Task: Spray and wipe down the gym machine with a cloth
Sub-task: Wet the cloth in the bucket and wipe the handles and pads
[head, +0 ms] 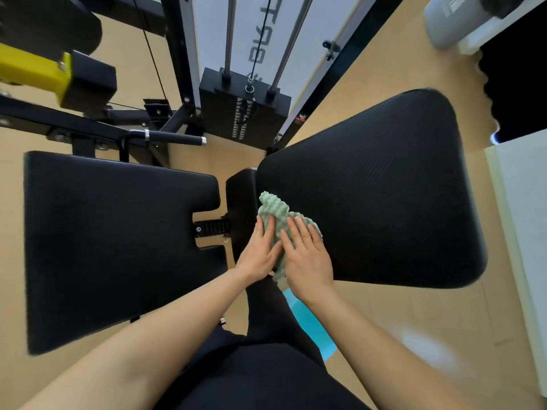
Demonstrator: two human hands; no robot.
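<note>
A green-and-white checked cloth (273, 210) lies crumpled on the near left edge of the black back pad (376, 187) of the gym machine. My left hand (260, 253) lies flat on the cloth's left part with straight fingers. My right hand (306, 255) presses flat on the cloth's right part, fingers straight and pointing away from me. The two hands touch side by side. The black seat pad (112, 241) lies to the left, apart from the hands. No spray bottle shows in the head view.
The weight stack (244, 112) with its guide rods and cable stands behind the pads. A black handle bar (174, 137) and a yellow part (32, 72) sit at the far left. A pale cabinet (521, 220) runs along the right. A turquoise object (310, 321) lies on the wooden floor below my arms.
</note>
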